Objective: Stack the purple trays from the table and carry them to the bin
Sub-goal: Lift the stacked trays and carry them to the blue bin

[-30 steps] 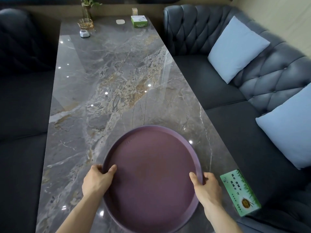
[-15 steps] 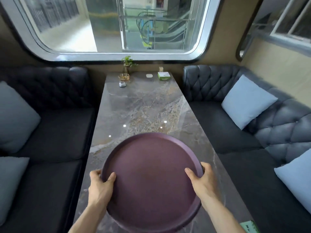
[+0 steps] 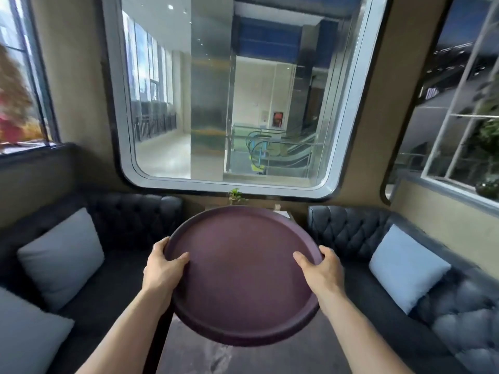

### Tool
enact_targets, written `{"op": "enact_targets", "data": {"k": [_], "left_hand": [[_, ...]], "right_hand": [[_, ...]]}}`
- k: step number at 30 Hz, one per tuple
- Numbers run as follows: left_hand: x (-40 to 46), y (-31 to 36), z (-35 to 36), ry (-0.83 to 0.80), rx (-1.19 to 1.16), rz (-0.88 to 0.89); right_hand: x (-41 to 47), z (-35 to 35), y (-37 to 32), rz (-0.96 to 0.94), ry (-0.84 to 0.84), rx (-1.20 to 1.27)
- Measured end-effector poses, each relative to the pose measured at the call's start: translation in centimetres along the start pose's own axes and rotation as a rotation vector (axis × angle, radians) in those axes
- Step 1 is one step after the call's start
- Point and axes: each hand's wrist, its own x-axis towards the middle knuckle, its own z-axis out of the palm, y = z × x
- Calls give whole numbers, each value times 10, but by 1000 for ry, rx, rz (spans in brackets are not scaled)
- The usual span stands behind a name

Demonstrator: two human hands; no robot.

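Both hands grip the round, matte purple tray (image 3: pixel 243 273): left hand (image 3: pixel 162 268) and right hand (image 3: pixel 321 271) clasp opposite rims, above the marble surface (image 3: pixel 297 354). Tufted dark sofas (image 3: pixel 351 233) with pale cushions (image 3: pixel 402 265) flank them.

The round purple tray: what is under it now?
Under the round purple tray, only the grey marble table shows. Both hands grip its rim; the covered tabletop cannot be seen.

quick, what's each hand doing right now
Left hand: closed on the left rim of the purple tray, thumb on top.
Right hand: closed on the right rim of the same tray, thumb on top.
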Motion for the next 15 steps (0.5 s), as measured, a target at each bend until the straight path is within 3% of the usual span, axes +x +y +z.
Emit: {"op": "enact_targets", "data": {"k": [7,15], "left_hand": [[-8,39,-16,-11,-19,58],[-34,54,-6,-36,-39,72]], "right_hand": [[-13,-25,-41,-56,38,72],[-27,-59,-45,-23,55,70]]}}
